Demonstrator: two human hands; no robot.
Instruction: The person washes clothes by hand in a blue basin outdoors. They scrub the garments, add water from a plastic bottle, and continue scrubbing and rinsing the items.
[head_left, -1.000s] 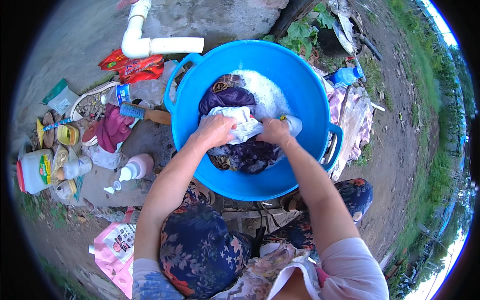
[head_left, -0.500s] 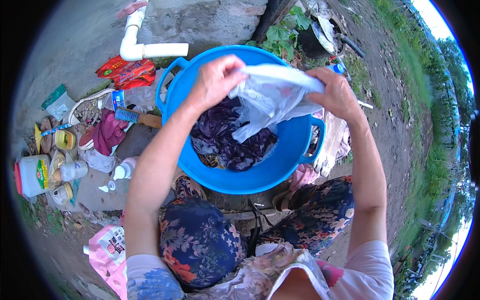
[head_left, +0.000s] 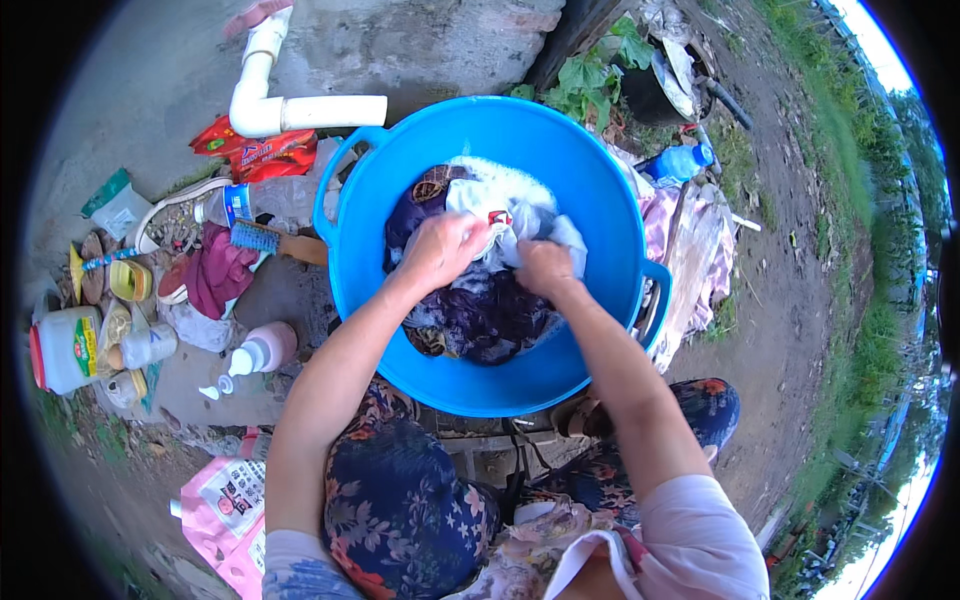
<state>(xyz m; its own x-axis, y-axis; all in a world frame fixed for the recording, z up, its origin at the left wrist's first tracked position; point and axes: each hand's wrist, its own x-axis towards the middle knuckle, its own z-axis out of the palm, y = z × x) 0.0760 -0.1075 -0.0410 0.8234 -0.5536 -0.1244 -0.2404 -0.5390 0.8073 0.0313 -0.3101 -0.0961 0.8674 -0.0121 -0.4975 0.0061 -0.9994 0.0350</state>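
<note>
A large blue plastic tub with two side handles stands in front of my knees. Inside lie dark purple wet clothes and, on top of them, a white garment with a small red patch. Some suds show around the white cloth. My left hand is closed on the garment's near left part, its fingers pinched together. My right hand grips the same garment on the right, with its fingertips hidden in the folds. Both hands are low in the tub, a short way apart.
Left of the tub lie a scrubbing brush, a maroon cloth, a pink pump bottle and a clear jug. A white pipe juts from the wall. A blue-capped bottle and a pinkish cloth lie to the right.
Both hands have come down from above the tub's far rim into the tub. The white garment, earlier held up and spread, now lies bunched on the purple clothes.
</note>
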